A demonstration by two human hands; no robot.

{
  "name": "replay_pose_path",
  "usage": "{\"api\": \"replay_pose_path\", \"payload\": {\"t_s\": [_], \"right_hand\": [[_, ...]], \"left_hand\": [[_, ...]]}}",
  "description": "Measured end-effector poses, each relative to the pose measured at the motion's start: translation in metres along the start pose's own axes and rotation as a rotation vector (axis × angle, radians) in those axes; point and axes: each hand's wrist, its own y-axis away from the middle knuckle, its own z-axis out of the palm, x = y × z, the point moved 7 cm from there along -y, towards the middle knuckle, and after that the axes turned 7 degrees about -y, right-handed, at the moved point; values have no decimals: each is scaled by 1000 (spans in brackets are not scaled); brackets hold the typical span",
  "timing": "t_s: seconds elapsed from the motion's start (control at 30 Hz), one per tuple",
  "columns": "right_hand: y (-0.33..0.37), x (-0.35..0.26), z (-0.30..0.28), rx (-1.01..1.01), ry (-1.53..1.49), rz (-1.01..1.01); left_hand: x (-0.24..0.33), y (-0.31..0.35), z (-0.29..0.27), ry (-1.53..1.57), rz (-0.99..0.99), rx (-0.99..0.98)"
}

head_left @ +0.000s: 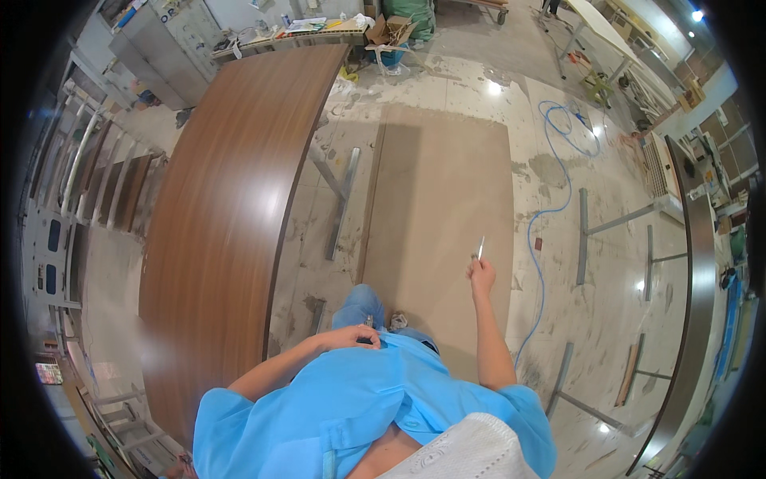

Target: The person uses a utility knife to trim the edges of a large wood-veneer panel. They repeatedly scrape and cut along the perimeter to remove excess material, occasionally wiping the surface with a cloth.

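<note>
My right hand (480,275) is raised above a large brown board, its fingers closed round a slim, pale, pointed tool (481,248) that sticks up past the fist. The tool's exact kind is too small to make out. At my waist, my left hand (357,337) is closed, with curled fingertips at the hem of my light blue shirt (343,391), which they seem to pinch. The flat brown board (447,184) lies low in front of me. To my left, a long glossy wood-grain panel (231,199) rests raised on metal supports.
A blue hose (536,263) winds over the tiled floor right of the board. Metal stands (582,235) stand beyond it, with a dark panel (692,295) on edge at far right. An open cardboard box (391,32) and a cluttered bench (311,33) are at the back.
</note>
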Motion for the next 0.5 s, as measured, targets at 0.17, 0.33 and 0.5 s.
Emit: {"api": "replay_pose_path", "payload": {"t_s": [0.17, 0.33, 0.5], "right_hand": [[-102, -55, 122, -176, 56, -60], [-159, -84, 208, -267, 184, -86], [-214, -85, 228, -220, 62, 32]], "left_hand": [[-15, -66, -86, 138, 24, -4], [-15, -109, -190, 267, 72, 155], [-2, -121, -289, 351, 52, 197]]}}
